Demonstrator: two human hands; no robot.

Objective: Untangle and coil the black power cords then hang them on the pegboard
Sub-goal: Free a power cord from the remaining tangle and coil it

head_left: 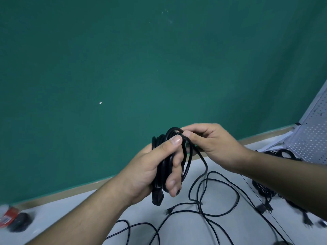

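Head view: left of the white perforated metal pegboard, the left hand has its fingers and thumb clamped round a coiled bundle of black power cord, above the pale grey table. The right hand pinches 1 strand at the coil's top. More tangled black cords lie below the pegboard.

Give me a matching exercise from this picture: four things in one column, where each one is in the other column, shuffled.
Things:
1 coil
2 pegboard
3 loose cord
4 red thing

Places:
A far left of the table
B on the table, centre
C gripped in the left hand
D far right

Pairs: 1-C, 2-D, 3-B, 4-A
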